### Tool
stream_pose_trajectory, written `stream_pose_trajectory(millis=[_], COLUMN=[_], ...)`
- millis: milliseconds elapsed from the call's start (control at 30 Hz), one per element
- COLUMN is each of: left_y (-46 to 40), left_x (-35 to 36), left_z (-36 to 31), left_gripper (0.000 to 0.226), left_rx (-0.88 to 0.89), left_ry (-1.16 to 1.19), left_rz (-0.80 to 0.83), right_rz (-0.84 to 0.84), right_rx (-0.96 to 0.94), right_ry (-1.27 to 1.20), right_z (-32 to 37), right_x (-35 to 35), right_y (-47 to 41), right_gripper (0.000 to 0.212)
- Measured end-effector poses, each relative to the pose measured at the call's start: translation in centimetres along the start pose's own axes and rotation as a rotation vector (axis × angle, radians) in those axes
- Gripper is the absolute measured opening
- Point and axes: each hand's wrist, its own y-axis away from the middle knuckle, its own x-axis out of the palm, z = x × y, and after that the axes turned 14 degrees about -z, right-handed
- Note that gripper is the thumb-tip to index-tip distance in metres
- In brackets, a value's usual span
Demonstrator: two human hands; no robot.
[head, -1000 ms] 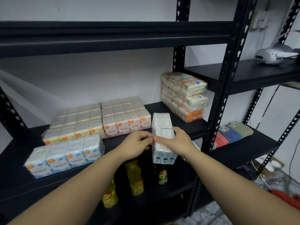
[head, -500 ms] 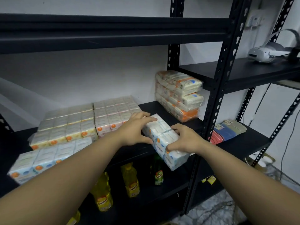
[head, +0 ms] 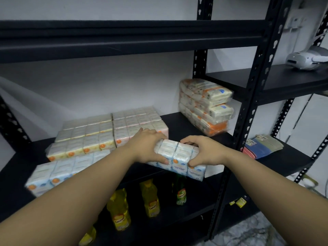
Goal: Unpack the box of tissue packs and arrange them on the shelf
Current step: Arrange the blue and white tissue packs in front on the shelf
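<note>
I hold a blue-and-white tissue pack (head: pixel 179 158) lying nearly flat at the front edge of the black middle shelf (head: pixel 182 121). My left hand (head: pixel 148 147) grips its left end and my right hand (head: pixel 204 150) grips its right end. A similar blue pack (head: pixel 62 170) lies at the shelf's front left. Behind it sit a yellow-toned pack (head: pixel 83 137) and a pink-toned pack (head: pixel 136 121). Three larger wrapped tissue bundles (head: pixel 206 105) are stacked at the back right of the same shelf.
Yellow oil bottles (head: pixel 150 199) and a green bottle (head: pixel 180 190) stand on the lower shelf. Folded cloths (head: pixel 260 147) lie on the right-hand rack, a white headset (head: pixel 308 57) above them. A black upright post (head: pixel 248 110) divides the two racks.
The pack I hold has turned from upright to nearly flat and lowered onto the front of the shelf, to the right of the blue pack. Both hands stayed on it.
</note>
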Motion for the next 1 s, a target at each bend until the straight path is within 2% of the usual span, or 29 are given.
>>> stream_pose_trajectory(millis=[233, 467, 567, 634, 734, 834, 1000], left_y=[5.1, 9.6, 12.4, 14.1, 16.4, 17.5, 17.1], left_x=[-1.1, -3.2, -3.9, -4.0, -3.9, -3.6, -3.1], left_z=[2.8, 5.9, 7.8, 8.8, 10.0, 10.7, 10.5], left_gripper=[0.102, 0.089, 0.098, 0.097, 0.101, 0.104, 0.08], left_rx=[-0.241, -0.317, -0.398, -0.44, -0.463, -0.448, -0.426], left_ry=[0.013, 0.018, 0.029, 0.026, 0.024, 0.02, 0.036], left_rz=[-0.058, -0.126, -0.186, -0.193, -0.185, -0.189, -0.246], right_rz=[-0.09, -0.156, -0.207, -0.205, -0.204, -0.231, -0.253], right_rx=[-0.142, -0.227, -0.224, -0.242, -0.264, -0.281, -0.318], right_ry=[0.084, 0.201, 0.243, 0.315, 0.434, 0.464, 0.425], right_z=[2.8, 3.4, 3.8, 4.5, 5.8, 6.7, 7.5], right_x=[3.0, 4.7, 5.8, 6.8, 8.5, 9.9, 11.4], right_y=[-3.3, -5.1, -5.4, -5.3, -5.1, -5.4, -6.2], right_gripper=[0.062, 0.051, 0.053, 0.06, 0.075, 0.08, 0.076])
